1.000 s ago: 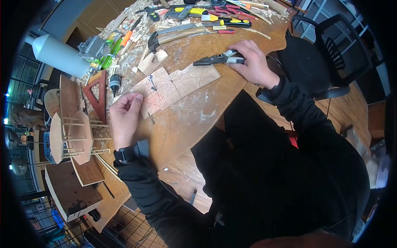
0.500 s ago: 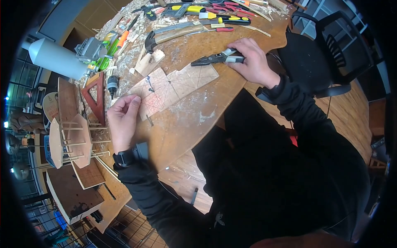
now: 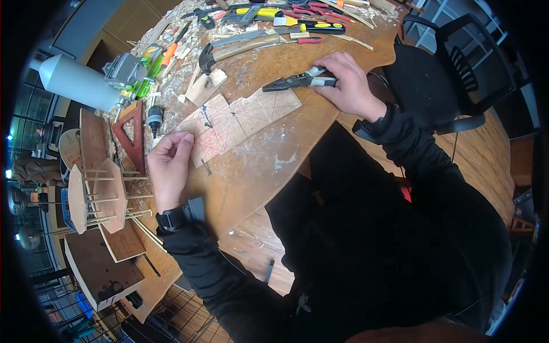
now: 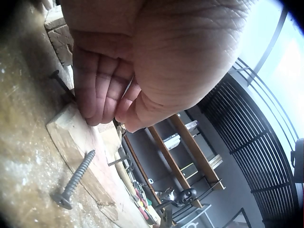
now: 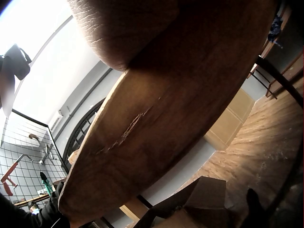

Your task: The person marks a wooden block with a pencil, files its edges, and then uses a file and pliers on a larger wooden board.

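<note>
A flat wooden board with pencil lines and red scribbles lies near the table's front edge. My left hand rests at its left end, fingers loosely curled and thumb close to the fingertips. One screw stands in the board; another screw lies on the table beside it. Past the left fingers, a dark screw shows in part. My right hand holds the grey-and-black handles of pliers, whose closed nose points left over the board's far edge. In the right wrist view, the tabletop's underside hides the pliers.
A hammer, a small wood block and a screwdriver-like driver lie behind the board. A red-brown set square and a model of wooden plates and dowels stand left. Tools and shavings cover the back; a black chair is right.
The whole head view has shifted slightly left. Both hands, the pliers, the board and the screws keep the same places relative to one another.
</note>
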Tool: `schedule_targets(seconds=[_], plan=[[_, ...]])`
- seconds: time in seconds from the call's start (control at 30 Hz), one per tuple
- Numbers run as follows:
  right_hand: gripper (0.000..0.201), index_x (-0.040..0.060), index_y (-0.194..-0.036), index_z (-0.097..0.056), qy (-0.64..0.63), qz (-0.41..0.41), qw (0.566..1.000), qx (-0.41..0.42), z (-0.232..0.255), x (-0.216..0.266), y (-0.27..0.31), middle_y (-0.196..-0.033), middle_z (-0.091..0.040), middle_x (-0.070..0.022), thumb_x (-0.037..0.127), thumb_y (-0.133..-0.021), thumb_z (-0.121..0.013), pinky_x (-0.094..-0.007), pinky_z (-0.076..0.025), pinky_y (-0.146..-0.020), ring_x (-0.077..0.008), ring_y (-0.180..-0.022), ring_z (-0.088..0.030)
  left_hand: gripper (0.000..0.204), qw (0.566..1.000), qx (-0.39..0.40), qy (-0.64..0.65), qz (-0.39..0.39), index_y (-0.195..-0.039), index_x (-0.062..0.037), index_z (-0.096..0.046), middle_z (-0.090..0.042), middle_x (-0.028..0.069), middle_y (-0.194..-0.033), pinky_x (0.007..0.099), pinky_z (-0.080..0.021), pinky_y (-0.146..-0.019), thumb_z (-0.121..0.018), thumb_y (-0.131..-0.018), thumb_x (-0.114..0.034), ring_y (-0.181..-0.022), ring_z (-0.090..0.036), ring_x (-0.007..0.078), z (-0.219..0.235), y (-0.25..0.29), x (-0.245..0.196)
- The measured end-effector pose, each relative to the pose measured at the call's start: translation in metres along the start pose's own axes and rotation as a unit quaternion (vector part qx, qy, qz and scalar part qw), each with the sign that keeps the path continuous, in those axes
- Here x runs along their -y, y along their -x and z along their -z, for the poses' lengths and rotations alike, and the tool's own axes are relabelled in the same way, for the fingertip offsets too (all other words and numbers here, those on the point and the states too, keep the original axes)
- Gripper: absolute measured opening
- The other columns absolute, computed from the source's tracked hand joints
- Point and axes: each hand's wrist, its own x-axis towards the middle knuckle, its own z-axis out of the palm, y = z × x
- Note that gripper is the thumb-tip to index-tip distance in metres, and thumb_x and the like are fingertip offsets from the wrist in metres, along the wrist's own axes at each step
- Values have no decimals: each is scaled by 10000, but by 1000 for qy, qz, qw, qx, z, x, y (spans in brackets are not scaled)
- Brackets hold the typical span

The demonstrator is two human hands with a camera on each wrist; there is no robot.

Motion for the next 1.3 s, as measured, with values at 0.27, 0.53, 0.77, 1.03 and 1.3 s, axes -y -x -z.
schedule_targets(seconds=[0.27, 0.53, 0.77, 1.03, 1.3], plan=[[476, 82, -1226, -704, -6, -9, 997, 71, 10, 2, -3, -1111, -661, -99, 129, -779, -858, -413, -510, -938, -338, -1082, -613, 168, 1000, 1, -3, -7, -1099, 25, -769, -747, -11, -964, 211, -502, -771, -738, -1009, -113, -841, -616, 40, 0, 1, 0], [477, 101, -1258, -727, -16, 55, 989, 138, 19, 7, -2, -1172, -648, -115, 227, -809, -823, -442, -460, -1010, -338, -1142, -584, 181, 998, 15, -40, -35, -1097, 47, -759, -753, 11, -932, 218, -506, -736, -726, -1010, -108, -816, -624, 47, -1, 5, -9], [489, 134, -1277, -701, -5, 53, 987, 152, 24, 11, 3, -1183, -648, -98, 238, -812, -812, -447, -421, -1003, -329, -1148, -584, 222, 999, 16, -2, -37, -1075, 67, -758, -745, 29, -861, 231, -495, -671, -748, -977, -132, -749, -620, 53, -4, 4, 1], [460, 142, -1241, -697, 3, 50, 992, 115, 18, 14, 7, -1167, -663, -70, 225, -805, -818, -423, -414, -932, -304, -1115, -604, 194, 999, 8, 13, -31, -1056, 58, -762, -738, 25, -839, 235, -479, -613, -763, -962, -111, -705, -607, 53, -2, 2, 2], [496, 132, -1255, -690, -2, 43, 992, 115, 19, 13, 9, -1173, -659, -77, 214, -786, -828, -419, -407, -935, -310, -1112, -600, 175, 1000, 6, 4, -19, -1063, 47, -765, -744, 9, -872, 226, -463, -613, -738, -992, -111, -715, -592, 38, -2, 5, -3]])
